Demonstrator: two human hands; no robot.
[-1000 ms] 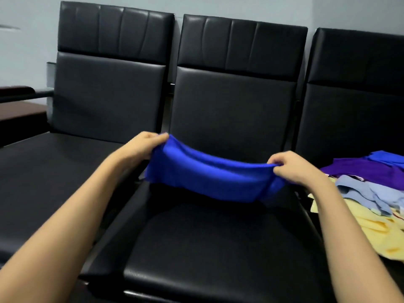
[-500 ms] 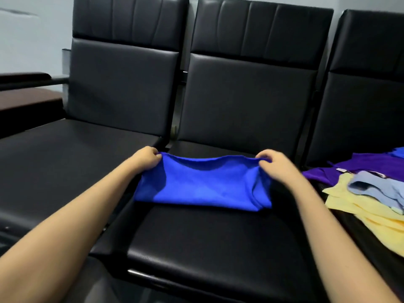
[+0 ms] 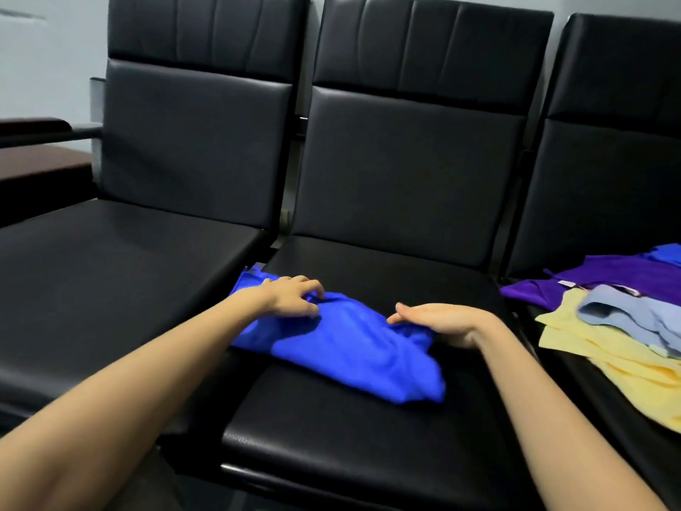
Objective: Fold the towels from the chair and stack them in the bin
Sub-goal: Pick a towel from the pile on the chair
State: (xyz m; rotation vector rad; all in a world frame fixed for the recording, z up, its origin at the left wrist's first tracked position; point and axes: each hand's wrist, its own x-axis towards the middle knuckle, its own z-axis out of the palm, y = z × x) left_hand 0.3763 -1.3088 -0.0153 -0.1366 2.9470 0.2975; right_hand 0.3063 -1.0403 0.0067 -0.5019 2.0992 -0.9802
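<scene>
one blue towel (image 3: 350,350) beneath left fingers (image 3: 308,289), right fingers (image 3: 409,312)

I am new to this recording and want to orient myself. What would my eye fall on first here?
A bright blue cloth towel lies rumpled on the black padded middle seat; the left hand pinches its left end, the right hand lies open on its right end. A loose pile of purple, pale blue and yellow towels lies on the right chair.
</scene>
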